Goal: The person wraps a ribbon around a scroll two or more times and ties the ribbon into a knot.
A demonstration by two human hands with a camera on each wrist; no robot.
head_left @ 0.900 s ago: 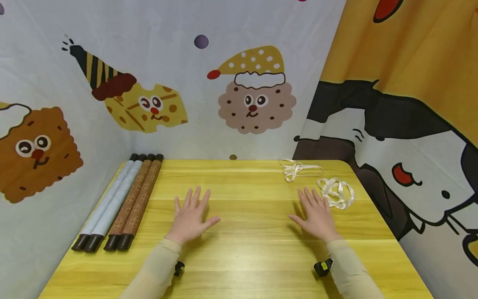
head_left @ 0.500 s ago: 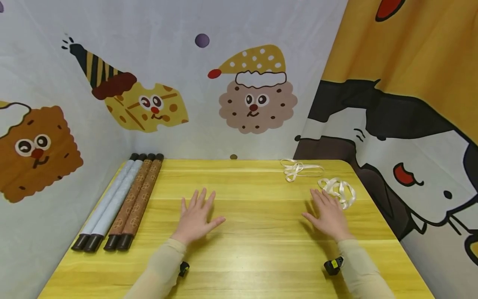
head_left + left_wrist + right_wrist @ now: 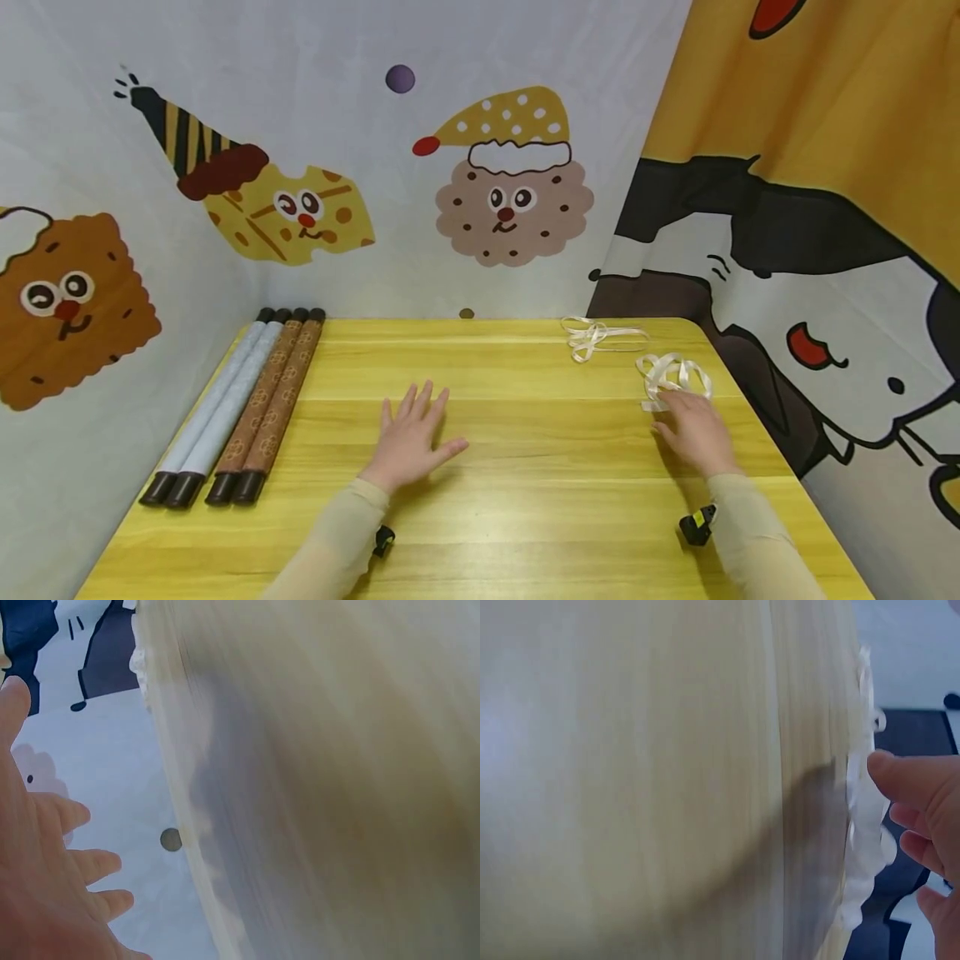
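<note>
Over the middle of the table, my left hand (image 3: pixel 408 446) is spread with straight fingers and holds nothing. The left wrist view shows part of this hand (image 3: pixel 45 885) and its shadow on the wood. My right hand (image 3: pixel 699 433) reaches over the near side of a loose coil of white ribbon (image 3: pixel 662 371), its fingertips overlapping the coil. From the right wrist, the thumb and fingers (image 3: pixel 922 772) stand apart and loosely bent beside the ribbon (image 3: pixel 862 825). Behind that coil lies a thinner bundle of white ribbon (image 3: pixel 592 337), with no hand near it.
Two light blue rolls (image 3: pixel 232 392) and two brown patterned rolls (image 3: pixel 281 396), all with black end caps, lie side by side along the left of the wooden table (image 3: pixel 495 517). Printed curtains (image 3: pixel 322 67) hang close behind the table and at both sides.
My right hand has moved right and slightly forward to the near ribbon coil, its fingers bending from their earlier spread. My left hand has drifted right, still spread.
</note>
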